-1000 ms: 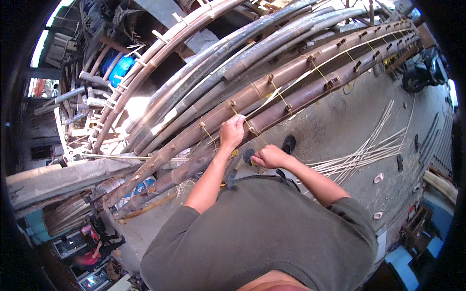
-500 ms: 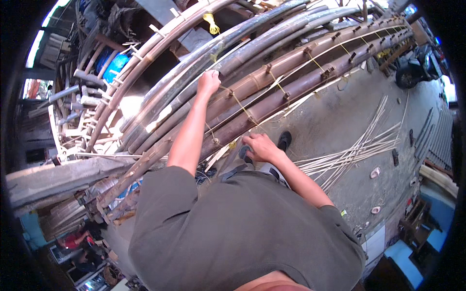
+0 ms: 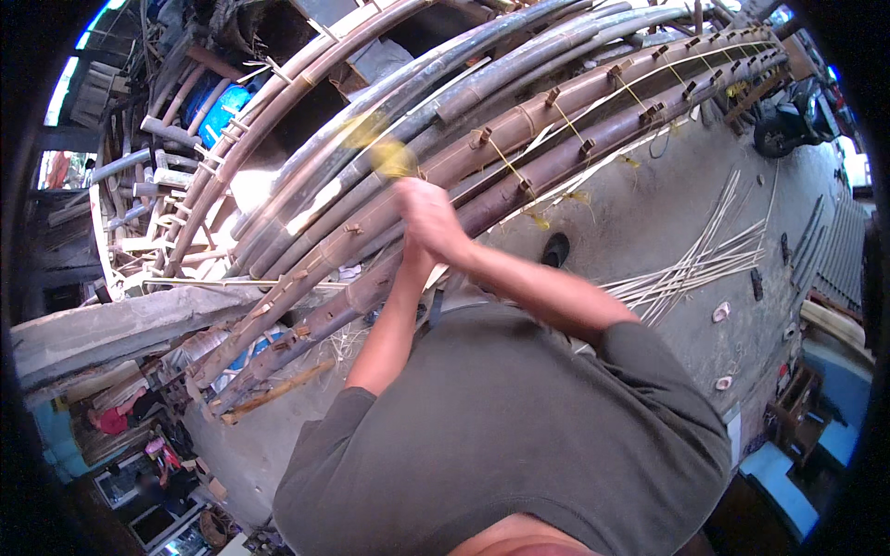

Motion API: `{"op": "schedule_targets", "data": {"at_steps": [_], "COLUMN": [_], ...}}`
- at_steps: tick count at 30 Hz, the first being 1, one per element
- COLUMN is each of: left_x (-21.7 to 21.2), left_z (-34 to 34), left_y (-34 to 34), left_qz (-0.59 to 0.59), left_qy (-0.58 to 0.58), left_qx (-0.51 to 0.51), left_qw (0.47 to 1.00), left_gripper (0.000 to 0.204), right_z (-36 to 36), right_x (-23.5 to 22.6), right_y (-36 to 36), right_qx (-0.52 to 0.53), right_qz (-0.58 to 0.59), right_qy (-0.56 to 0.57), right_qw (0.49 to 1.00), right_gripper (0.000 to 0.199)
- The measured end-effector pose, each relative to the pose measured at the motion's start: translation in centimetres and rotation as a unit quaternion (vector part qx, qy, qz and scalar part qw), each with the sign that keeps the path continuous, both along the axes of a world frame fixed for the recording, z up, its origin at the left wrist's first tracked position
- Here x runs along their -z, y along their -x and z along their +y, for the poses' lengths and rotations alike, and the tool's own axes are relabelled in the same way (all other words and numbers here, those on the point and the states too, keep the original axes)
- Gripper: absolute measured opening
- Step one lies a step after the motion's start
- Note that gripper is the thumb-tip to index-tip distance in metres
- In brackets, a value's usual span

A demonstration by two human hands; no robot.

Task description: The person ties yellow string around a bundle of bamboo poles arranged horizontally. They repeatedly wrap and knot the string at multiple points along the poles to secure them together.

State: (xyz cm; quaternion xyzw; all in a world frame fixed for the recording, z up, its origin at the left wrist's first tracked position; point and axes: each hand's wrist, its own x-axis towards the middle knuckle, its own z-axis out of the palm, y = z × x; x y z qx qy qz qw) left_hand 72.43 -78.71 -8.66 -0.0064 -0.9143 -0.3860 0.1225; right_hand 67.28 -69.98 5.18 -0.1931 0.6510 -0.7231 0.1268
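Note:
Just in front of me, my right hand (image 3: 434, 221) crosses over my left and looks closed, smeared by motion. My left hand (image 3: 416, 258) lies mostly under it, its fingers hidden. Right past the right fist is a blurred yellow bundle of cord (image 3: 395, 159); which hand holds it I cannot tell. Both hands are over a long brown bamboo pole (image 3: 528, 119) with short pegs along it. A second, darker pegged bamboo pole (image 3: 547, 171) runs beside it on my side. Thin yellow cords (image 3: 505, 159) stretch between the pegs of the two poles.
Curved grey poles (image 3: 464, 93) lie beyond the pegged ones. Pale thin strips (image 3: 695, 264) are scattered on the floor at right, with a parked motorbike (image 3: 779, 134) farther off. A concrete beam (image 3: 139, 329) stands at left. Another person (image 3: 116, 417) is at the lower left.
My right hand has moved up and left from near my knee to my left hand. The left hand has drawn closer to me. The yellow cord bundle has dropped toward the hands.

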Motion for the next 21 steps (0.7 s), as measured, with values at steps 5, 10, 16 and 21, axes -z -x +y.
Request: {"op": "schedule_targets", "data": {"at_steps": [5,10,16,21], "left_x": [-6.9,-6.9,-7.0,-13.4], "left_z": [0.5,-0.2,0.2,0.1], "left_y": [2.8,2.7,2.1,7.3], "left_qz": [-0.190,-0.148,-0.087,-0.030], "left_qy": [-0.167,-0.058,-0.095,-0.295], "left_qx": [0.000,0.007,0.016,0.024], "left_qw": [0.967,0.987,0.992,0.955], "left_gripper": [0.033,0.031,0.024,0.022], "right_z": [-0.1,-1.2,10.7,8.9], "right_x": [1.6,0.5,3.0,8.8], "right_y": [9.6,9.9,-3.1,-5.1], "right_qx": [-0.005,-0.178,-0.351,-0.235], "right_qz": [0.360,-0.139,0.172,0.123], "right_qy": [-0.533,0.055,-0.276,-0.288], "right_qw": [0.766,0.973,0.878,0.920], "right_gripper": [0.065,0.049,0.044,0.039]}}
